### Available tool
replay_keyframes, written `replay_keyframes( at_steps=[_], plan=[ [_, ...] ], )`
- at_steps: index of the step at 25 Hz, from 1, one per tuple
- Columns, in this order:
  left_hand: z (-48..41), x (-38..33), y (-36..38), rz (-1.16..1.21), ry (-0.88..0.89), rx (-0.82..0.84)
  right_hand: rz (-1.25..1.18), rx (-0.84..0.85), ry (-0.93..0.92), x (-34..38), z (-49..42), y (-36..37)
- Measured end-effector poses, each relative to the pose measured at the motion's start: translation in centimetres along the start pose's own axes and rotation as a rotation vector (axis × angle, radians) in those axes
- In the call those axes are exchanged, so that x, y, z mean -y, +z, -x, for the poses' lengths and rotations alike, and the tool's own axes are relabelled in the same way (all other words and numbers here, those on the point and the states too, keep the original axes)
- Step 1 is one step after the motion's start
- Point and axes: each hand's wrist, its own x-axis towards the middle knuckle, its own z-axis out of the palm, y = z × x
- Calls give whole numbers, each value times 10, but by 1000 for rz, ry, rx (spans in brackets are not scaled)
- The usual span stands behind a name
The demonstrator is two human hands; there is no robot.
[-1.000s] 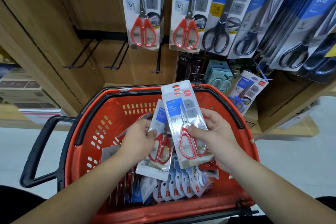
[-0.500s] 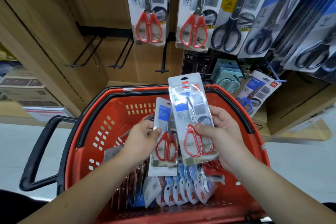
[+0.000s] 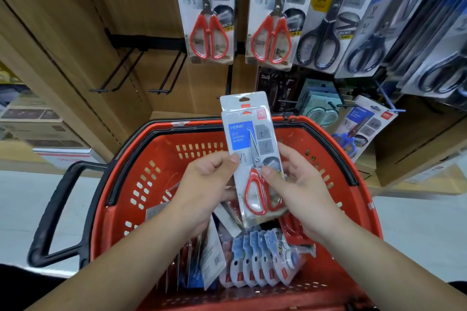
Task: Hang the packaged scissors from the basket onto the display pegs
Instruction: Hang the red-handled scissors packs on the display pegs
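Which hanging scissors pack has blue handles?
The lower pack hanging right of the basket; the top-row packs have red or black handles.

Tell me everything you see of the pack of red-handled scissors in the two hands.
The clear plastic blister pack of red-handled scissors has a white card, a blue HOME label and a top hang slot. The closed scissors point blades up. It is held nearly upright above the red plastic basket. The left hand pinches its left edge; the thumb of the right hand lies on the handles. A second pack sits behind, its top showing.
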Motion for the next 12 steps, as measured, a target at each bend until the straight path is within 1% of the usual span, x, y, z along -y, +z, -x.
replay_keyframes(
  at_steps=[2, 4, 8, 10, 12],
  plan=[
    [0, -1, -1, 12, 33, -33, 75, -45, 16, -1, 0, 3],
    [0, -1, -1, 39, 35, -56, 112, -53, 56, -4, 1, 7],
    [-1, -1, -6, 84, 6, -97, 134, 7, 129, -8, -2, 7],
    [0, 0, -6, 88, -13, -113, 230, -27, 104, -11, -4, 7],
    [1, 3, -5, 89, -34, -128, 334, -107, 16, -10, 0, 9]
  ],
)
